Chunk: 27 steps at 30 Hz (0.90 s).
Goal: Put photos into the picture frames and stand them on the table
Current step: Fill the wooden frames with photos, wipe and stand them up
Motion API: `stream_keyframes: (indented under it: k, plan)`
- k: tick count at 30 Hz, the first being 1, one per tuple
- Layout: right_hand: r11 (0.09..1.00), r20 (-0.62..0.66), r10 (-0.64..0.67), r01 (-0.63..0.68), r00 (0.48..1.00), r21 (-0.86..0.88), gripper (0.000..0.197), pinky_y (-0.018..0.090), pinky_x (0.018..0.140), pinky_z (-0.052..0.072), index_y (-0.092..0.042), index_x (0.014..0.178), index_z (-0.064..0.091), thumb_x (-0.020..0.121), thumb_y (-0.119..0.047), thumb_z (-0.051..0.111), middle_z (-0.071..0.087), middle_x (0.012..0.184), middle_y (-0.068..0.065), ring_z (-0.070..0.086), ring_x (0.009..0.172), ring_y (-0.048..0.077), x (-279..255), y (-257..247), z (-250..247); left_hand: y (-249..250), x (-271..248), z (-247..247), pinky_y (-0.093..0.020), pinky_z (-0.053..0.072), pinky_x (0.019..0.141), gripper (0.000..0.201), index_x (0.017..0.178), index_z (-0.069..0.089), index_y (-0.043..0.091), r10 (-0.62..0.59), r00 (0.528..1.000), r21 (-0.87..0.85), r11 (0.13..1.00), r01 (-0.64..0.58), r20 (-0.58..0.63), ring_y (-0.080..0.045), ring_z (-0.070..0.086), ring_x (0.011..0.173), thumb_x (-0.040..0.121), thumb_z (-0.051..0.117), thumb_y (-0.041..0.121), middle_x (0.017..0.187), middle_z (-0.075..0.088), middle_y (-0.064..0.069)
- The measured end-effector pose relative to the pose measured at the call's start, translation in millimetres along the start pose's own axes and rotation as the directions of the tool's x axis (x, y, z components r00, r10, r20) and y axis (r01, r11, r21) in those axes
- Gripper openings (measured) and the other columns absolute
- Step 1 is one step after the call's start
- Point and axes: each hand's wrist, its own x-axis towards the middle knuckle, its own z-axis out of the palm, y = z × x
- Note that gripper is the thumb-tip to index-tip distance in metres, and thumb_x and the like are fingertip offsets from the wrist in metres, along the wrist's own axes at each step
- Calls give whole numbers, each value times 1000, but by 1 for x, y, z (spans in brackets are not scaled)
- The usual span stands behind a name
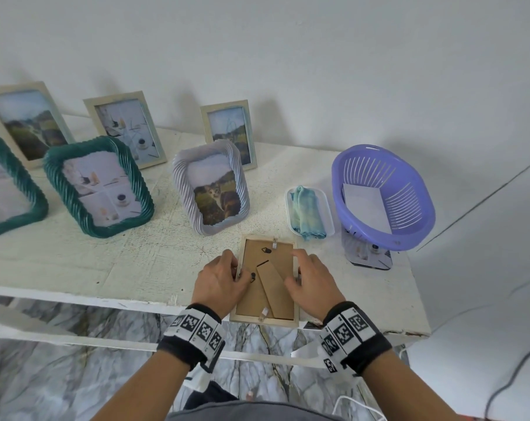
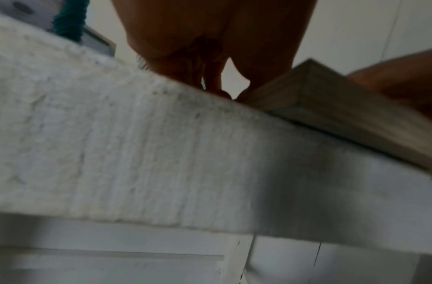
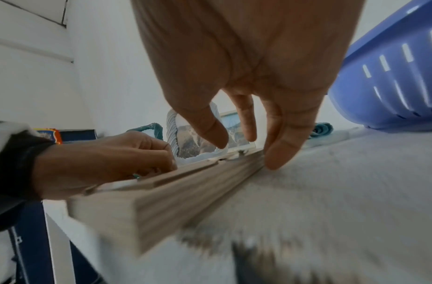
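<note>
My left hand pinches the left edge of the wooden frame, face down and overhanging the table edge; my right hand rests loose-fingered against its right side. A careless nudge might tip it off

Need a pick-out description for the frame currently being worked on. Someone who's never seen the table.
Start at the white table and go to its near edge, left of the purple slotted plastic basket. There the pale wooden picture frame lies face down between both hands. It is the only frame not standing, showing a brown cardboard back and stand instead of a photo.
</note>
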Motion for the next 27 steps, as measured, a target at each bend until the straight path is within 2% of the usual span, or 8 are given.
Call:
stream_keyframes:
  k: [5,7,10,12,18,22,24,27]
  plan:
    - [984,-109,-39,18,993,-179,31,35,81,49,-12,116,53,96,-35,46,48,109,8,50,100,24,36,-12,-7,-8,-7,1,-26,44,46,30,90,60,18,140,983,124,984,-126,-115,-16,54,58,85,56,47,67,56,8]
    - [973,-69,-35,18,997,-229,35,35,81,49,-11,115,54,97,-39,45,49,110,8,50,100,25,50,-16,-7,-15,-8,4,-27,44,56,35,94,62,19,192,972,119,977,-176,-134,-16,56,68,86,50,51,75,58,8]
    - [948,-18,-15,8,1000,-317,37,36,79,47,-9,110,56,97,-42,46,49,109,9,50,99,27,62,-18,-6,-24,-3,8,-34,40,81,36,99,59,21,196,976,101,977,-186,-95,-16,52,88,85,48,52,95,59,7]
    - [945,-22,-25,17,999,-326,32,35,78,47,-9,107,57,96,-38,49,50,107,9,50,97,27,65,-18,-7,-27,-1,8,-32,36,85,35,100,57,23,189,979,89,979,-182,-73,-15,50,92,85,48,53,101,57,7]
    - [949,1,-64,62,998,-309,15,34,75,50,-7,98,63,94,-19,53,55,97,7,57,88,24,74,-15,-14,-29,-1,8,-30,35,84,32,98,55,23,207,976,71,977,-203,-63,-14,50,91,86,49,52,100,56,9]
    - [940,-1,-51,48,999,-337,14,33,69,47,-4,88,62,96,-12,54,54,87,7,60,85,26,78,-13,-14,-31,1,8,-29,34,85,31,98,55,24,214,976,54,976,-211,-49,-13,51,94,85,51,52,102,57,11]
    - [943,-27,-41,30,999,-332,14,32,69,46,-5,94,62,97,-15,52,54,89,7,60,86,27,73,-14,-14,-31,1,8,-29,34,86,32,98,55,24,207,977,50,977,-205,-44,-13,51,94,85,50,53,102,57,11]
    - [967,-68,-86,67,994,-246,25,35,79,51,-10,119,57,97,-19,50,52,109,10,56,96,25,52,-19,-14,-30,0,7,-29,35,87,35,101,55,24,202,978,54,979,-199,-45,-13,51,95,86,49,54,103,57,10]
